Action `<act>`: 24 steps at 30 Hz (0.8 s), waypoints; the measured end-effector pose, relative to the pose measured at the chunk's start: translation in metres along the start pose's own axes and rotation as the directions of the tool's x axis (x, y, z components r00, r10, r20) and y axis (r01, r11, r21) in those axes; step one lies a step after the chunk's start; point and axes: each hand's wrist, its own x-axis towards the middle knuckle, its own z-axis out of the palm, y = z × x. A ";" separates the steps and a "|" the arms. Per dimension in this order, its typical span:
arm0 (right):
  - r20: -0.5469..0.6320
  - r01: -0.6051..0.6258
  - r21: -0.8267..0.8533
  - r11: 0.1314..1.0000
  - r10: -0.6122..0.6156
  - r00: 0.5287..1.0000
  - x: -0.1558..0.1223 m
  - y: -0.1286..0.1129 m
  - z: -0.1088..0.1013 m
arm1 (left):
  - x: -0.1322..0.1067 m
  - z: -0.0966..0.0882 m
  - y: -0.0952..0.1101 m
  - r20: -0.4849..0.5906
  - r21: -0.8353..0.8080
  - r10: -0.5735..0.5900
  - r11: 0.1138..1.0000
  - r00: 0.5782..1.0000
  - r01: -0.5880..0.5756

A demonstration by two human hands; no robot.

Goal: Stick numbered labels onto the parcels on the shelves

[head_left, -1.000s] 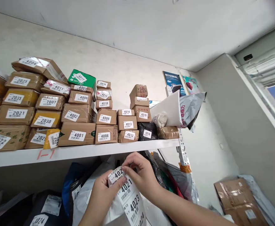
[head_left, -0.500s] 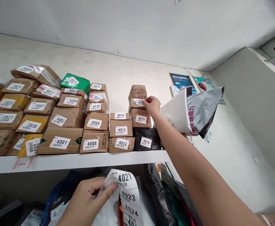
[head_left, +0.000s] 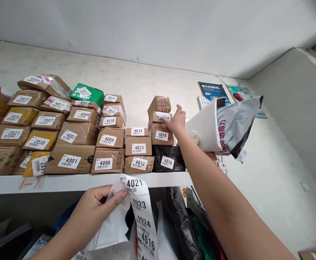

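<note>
My left hand [head_left: 100, 206] pinches a strip of number labels [head_left: 141, 213] between thumb and fingers, below the shelf edge. The strip hangs down, with 4021 at its top and 4023 and 4024 under it. Up at the shelf, my right hand [head_left: 176, 121] has its thumb against the 4020 label [head_left: 165, 116] on a small cardboard box, its other fingers apart. Above that box rests another brown box [head_left: 161, 103]; below it are a box marked 4019 [head_left: 161, 135] and a black parcel marked 4018 [head_left: 168, 162].
Stacked, numbered boxes [head_left: 68, 161] fill the left of the white shelf [head_left: 93, 181]. A white and grey mailing bag [head_left: 214, 126] juts out to the right of my right hand. On the lower level stand several bagged parcels [head_left: 183, 224]. Posters [head_left: 212, 90] hang on the wall.
My right hand's fingers have spread from a pinch, leaving the thumb on the label, where 4020 now shows. My left hand and the strip have shifted up and slightly left.
</note>
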 end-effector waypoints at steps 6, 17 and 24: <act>0.181 -0.150 0.105 0.983 0.129 0.975 0.001 -0.006 0.008 | -0.005 -0.003 0.003 -0.006 -0.031 -0.015 0.999 1.000 0.015; 0.100 -0.043 0.406 0.913 0.002 0.995 -0.054 -0.040 -0.029 | -0.004 -0.010 0.008 -0.062 -0.079 -0.021 0.997 0.998 0.016; 0.796 -0.524 0.602 0.603 -0.401 0.453 -0.168 -0.075 -0.084 | 0.002 0.001 0.008 -0.026 -0.099 0.031 0.995 0.999 -0.033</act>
